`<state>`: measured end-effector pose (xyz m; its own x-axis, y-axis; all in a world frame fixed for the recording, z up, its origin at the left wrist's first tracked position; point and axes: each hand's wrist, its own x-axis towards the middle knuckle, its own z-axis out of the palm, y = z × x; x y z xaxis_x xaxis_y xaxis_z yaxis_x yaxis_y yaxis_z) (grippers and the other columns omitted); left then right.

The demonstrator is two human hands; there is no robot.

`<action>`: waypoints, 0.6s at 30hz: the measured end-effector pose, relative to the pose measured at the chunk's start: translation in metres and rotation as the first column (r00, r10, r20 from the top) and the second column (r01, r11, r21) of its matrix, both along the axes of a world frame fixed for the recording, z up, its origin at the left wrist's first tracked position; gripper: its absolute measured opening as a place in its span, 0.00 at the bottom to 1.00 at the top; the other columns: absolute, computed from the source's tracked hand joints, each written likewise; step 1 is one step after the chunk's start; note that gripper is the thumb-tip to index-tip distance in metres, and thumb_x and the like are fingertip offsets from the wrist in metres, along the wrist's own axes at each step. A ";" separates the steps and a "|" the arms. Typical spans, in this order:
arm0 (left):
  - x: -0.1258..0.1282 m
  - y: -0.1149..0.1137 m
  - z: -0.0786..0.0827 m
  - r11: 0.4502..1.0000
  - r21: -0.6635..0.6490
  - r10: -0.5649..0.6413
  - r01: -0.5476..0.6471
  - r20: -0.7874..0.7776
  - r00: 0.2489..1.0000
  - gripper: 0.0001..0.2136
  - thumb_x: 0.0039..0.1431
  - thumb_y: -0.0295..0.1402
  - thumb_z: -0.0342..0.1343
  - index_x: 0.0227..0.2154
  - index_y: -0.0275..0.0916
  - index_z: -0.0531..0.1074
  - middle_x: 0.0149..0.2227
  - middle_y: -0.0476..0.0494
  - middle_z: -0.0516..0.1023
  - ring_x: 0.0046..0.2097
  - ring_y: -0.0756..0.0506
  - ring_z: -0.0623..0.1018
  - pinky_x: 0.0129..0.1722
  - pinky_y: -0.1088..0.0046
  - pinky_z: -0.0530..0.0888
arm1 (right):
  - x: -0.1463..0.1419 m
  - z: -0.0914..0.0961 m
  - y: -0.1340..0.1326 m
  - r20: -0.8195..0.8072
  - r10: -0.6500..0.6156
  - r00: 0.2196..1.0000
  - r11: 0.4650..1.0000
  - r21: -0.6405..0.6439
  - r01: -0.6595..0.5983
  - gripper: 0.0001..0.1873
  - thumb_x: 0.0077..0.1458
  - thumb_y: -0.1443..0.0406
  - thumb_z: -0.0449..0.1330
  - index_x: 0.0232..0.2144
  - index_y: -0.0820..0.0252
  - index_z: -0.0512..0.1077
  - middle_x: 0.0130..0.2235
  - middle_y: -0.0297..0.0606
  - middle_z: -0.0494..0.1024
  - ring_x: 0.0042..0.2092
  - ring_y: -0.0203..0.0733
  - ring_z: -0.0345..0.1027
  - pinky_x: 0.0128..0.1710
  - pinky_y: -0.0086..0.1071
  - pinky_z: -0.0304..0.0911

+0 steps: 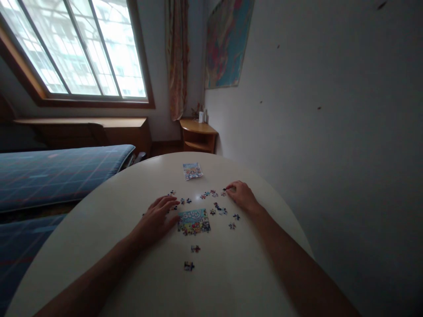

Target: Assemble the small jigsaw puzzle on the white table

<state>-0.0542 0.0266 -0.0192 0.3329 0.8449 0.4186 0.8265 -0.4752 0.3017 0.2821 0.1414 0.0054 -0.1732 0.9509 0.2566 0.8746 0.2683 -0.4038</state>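
A partly joined jigsaw puzzle [194,221] with a colourful picture lies flat on the white table [218,273]. My left hand [158,218] rests beside its left edge, fingers stretched out and the thumb at the puzzle's border. Under and around those fingers, some loose pieces are partly hidden. To the right, my right hand [243,196] pinches a small dark puzzle piece [225,189] between thumb and forefinger, close to another loose piece [223,193]. Several more pieces lie between the hands, and two sit nearer me, a piece [195,248] and a darker piece [189,266].
Beyond the puzzle lies a small printed picture sheet or packet [192,171]. A bed with a blue plaid cover [59,171] stands left of the round table, and a white wall [330,154] rises on the right. A wooden corner shelf [198,127] is behind.
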 end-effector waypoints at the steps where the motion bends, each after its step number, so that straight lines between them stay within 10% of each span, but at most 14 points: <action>1: 0.002 -0.002 0.002 1.000 -0.005 -0.027 0.027 -0.016 0.999 0.19 0.62 0.43 0.54 0.54 0.46 0.69 0.58 0.41 0.71 0.62 0.37 0.66 0.60 0.51 0.67 | -0.001 0.001 0.000 0.000 0.009 1.000 1.000 -0.007 -0.009 0.08 0.55 0.64 0.61 0.37 0.58 0.79 0.44 0.41 0.79 0.48 0.44 0.69 0.52 0.36 0.61; 18: 0.007 -0.003 0.001 0.999 0.003 0.052 -0.052 -0.064 0.997 0.16 0.62 0.44 0.55 0.50 0.49 0.73 0.57 0.43 0.72 0.60 0.37 0.68 0.59 0.50 0.69 | -0.019 0.004 -0.027 0.052 0.285 0.957 0.957 0.033 -0.287 0.20 0.62 0.58 0.55 0.53 0.59 0.72 0.56 0.44 0.73 0.59 0.47 0.63 0.61 0.40 0.54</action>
